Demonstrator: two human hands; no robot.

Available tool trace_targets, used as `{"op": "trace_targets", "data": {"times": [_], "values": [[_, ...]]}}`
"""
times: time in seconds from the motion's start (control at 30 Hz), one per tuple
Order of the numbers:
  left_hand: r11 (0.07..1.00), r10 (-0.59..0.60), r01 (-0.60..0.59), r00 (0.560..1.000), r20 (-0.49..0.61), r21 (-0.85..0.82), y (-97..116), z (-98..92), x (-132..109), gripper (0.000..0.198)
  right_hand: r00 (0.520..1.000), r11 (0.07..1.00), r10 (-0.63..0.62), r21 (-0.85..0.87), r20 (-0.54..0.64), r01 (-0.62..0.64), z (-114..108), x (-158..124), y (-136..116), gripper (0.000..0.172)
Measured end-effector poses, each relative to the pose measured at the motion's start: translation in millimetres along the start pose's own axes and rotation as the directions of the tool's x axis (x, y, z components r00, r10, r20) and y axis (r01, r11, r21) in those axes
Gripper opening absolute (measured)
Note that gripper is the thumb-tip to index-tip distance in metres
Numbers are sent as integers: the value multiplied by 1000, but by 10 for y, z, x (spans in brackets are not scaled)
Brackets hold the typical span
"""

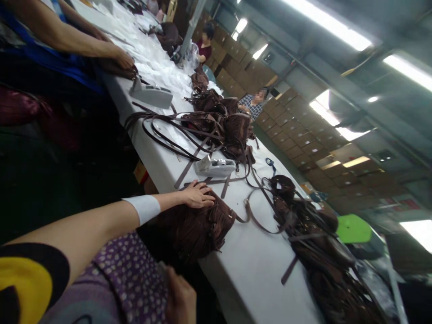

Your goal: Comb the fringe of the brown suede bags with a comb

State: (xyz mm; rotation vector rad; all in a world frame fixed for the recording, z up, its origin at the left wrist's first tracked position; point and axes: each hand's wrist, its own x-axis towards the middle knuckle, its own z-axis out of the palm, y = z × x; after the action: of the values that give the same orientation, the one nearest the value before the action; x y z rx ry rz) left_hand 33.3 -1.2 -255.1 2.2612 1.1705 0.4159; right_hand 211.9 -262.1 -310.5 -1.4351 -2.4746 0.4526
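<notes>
Your L hand (pixel 198 196), fingers part-spread, on 1 dk-brown fringed bag (pixel 199 227); R hand (pixel 181 294) blurred, can't tell grip; 2 grey plastic dispensers (pixel 218 168).

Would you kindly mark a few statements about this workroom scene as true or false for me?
1. The left hand rests on a fringed brown bag. True.
2. The right hand lies on that bag too. False: it is low, near the purple spotted cloth.
3. A white band is worn on the left arm. True.
4. The bright green object is at the picture's left edge. False: it is toward the right.
5. The table has a black top. False: its top is white.
</notes>
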Motion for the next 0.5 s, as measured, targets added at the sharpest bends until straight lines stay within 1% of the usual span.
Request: {"op": "trace_targets", "data": {"times": [0.03, 0.07, 0.13, 0.17, 0.2, 0.23, 0.27, 0.3, 0.33, 0.37, 0.43, 0.5], "values": [[999, 18, -17, 1000, -17, 28, 1, 4, -13, 58, 992, 998, 63, 37, -108, -60, -260, 38, 170, 42], [998, 33, -31, 999, -26, 62, 16, -3, -21, 59, 970, 992, 119, 55, -210, -109, -536, 104, 347, 42], [989, 64, -57, 997, -41, 138, 101, -44, -9, 58, 899, 980, 196, 52, -393, -191, -1055, 294, 679, 40], [982, 86, -73, 994, -74, 172, 170, -68, 12, 55, 872, 976, 212, 46, -441, -214, -1266, 411, 813, 40], [977, 115, -88, 985, -128, 195, 252, -86, 43, 51, 862, 976, 207, 33, -462, -217, -1432, 536, 918, 40], [973, 144, -105, 971, -189, 204, 337, -91, 82, 46, 865, 977, 197, 18, -462, -213, -1549, 666, 992, 41], [972, 169, -123, 957, -236, 198, 416, -78, 124, 42, 877, 979, 184, 2, -443, -205, -1617, 791, 1040, 41], [974, 181, -136, 950, -254, 182, 480, -44, 167, 40, 896, 979, 182, -7, -406, -202, -1639, 904, 1066, 42], [976, 178, -142, 956, -235, 164, 522, 9, 206, 40, 914, 978, 192, -6, -357, -208, -1621, 996, 1078, 44], [979, 165, -137, 968, -191, 154, 538, 77, 240, 40, 930, 976, 209, 3, -302, -218, -1572, 1062, 1080, 45], [981, 130, -111, 985, -110, 162, 505, 230, 283, 41, 944, 968, 250, 44, -214, -246, -1414, 1107, 1079, 46], [980, 106, -86, 989, -102, 178, 426, 356, 301, 40, 947, 961, 271, 110, -175, -255, -1240, 1061, 1083, 46]]}}
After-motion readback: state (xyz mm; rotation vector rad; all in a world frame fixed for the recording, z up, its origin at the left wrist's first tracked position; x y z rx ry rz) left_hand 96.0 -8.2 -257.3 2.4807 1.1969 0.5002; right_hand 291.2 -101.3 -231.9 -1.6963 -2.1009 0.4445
